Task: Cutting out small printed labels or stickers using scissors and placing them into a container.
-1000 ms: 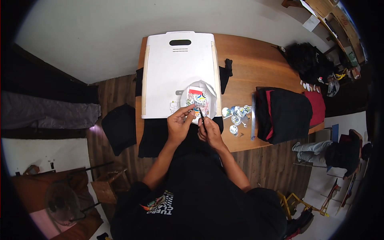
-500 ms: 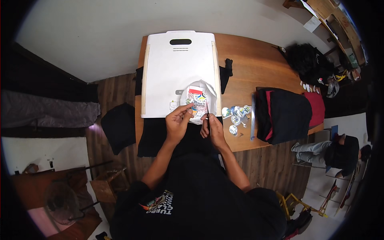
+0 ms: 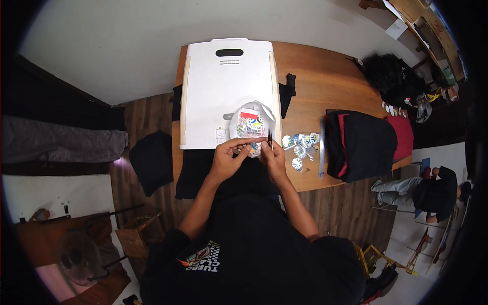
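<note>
My left hand (image 3: 226, 160) is closed, its thumb and forefinger pinched on something too small to make out. Close beside it, my right hand (image 3: 275, 163) grips a pair of small dark snips (image 3: 270, 134), with the points turned away from me. The fingertips of both hands nearly meet over the near side of a white bag (image 3: 271, 122) with an open, rounded rim. Inside it lie colourful printed pieces (image 3: 251, 120), partly hidden by my fingers. The bag rests on the near right corner of a white board (image 3: 213, 91).
On the wooden table (image 3: 315, 71), round printed stickers (image 3: 301, 147) lie right of my hands. Beyond them are a ruler (image 3: 322, 147) and folded dark and red cloth (image 3: 363, 145). Black cloth (image 3: 195, 173) hangs over the near edge. Another person (image 3: 432, 193) stands at far right.
My hands have come together, the right one turning so the snips point up and away. The bag's near side is now more covered by fingers. The other person's arms have shifted.
</note>
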A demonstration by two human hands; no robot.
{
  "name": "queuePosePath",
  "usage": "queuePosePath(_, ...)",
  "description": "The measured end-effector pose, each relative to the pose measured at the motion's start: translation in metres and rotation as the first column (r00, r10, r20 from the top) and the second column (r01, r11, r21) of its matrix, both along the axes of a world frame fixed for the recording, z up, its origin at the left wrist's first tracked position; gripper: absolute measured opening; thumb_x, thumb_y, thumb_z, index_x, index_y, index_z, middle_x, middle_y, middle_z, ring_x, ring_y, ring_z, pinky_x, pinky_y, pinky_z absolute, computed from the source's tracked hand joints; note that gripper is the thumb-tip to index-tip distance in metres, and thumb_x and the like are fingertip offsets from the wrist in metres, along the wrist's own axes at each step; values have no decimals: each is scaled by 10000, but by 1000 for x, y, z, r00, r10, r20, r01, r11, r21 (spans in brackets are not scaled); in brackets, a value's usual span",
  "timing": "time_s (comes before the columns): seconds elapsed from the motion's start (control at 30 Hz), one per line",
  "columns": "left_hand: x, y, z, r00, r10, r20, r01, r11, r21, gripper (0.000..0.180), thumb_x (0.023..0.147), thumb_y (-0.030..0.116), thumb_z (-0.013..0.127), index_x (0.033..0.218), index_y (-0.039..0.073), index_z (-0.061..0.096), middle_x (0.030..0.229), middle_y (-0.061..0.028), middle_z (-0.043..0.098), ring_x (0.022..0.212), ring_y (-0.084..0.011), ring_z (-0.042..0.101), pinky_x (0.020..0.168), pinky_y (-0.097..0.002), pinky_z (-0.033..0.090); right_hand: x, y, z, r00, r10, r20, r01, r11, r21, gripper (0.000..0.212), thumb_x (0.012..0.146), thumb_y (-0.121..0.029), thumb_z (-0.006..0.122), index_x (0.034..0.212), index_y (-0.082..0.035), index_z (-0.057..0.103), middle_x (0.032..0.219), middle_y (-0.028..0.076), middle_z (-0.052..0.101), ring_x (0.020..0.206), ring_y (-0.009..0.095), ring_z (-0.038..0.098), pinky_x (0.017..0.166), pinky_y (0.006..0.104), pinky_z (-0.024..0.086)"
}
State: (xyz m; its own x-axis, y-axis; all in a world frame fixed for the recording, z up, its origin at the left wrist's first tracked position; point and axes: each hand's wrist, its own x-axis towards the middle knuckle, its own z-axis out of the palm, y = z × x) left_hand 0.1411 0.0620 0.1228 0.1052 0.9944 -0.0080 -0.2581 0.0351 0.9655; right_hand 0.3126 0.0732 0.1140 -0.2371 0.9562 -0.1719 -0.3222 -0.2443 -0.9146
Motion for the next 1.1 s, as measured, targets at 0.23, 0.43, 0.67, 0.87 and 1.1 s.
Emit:
queuePosePath(0.23,-3,-2,2,1000,15,-6,-15,1000,-16,274,947,-32,619,1217,-63,646,1043,-91,696,892,-97,636,809,-236,528,-1,1,-1,987,-112,-112,95,984,-149,219,982,-129,555,1157,-2,593,649,-50,398,560,62,353,550,251,323)
queuePosePath(0.43,-2,0,9,998,56,16,-57,998,29,396,939,-42,629,1327,-61,554,971,-66,661,844,-94,628,779,-225,530,7,0,-14,975,-176,-134,166,982,-85,138,932,11,557,1064,-1,594,911,80,584,832,170,595,815,341,531)
queuePosePath(0.67,-2,-2,4,999,42,11,-42,999,6,413,933,-52,629,1337,-58,544,982,-69,652,834,-89,619,777,-221,530,13,-5,-13,911,-258,-322,268,963,-14,265,960,19,526,741,-92,428,586,5,374,501,104,319,479,265,269)
queuePosePath(0.87,-2,-3,1,999,38,-6,-38,999,2,407,929,-57,629,1329,-60,550,980,-68,653,847,-89,621,779,-226,531,17,-11,-28,892,-161,-423,186,982,18,260,920,73,500,731,-86,419,576,1,368,484,85,275,455,252,222)
queuePosePath(1.1,-4,-13,-5,990,-94,-104,93,995,-23,404,921,-42,652,1317,-52,571,941,-64,671,866,-84,627,810,-218,510,3,-27,-18,983,-182,27,184,976,-116,235,814,85,445,991,17,585,790,78,587,531,97,464,481,230,312)
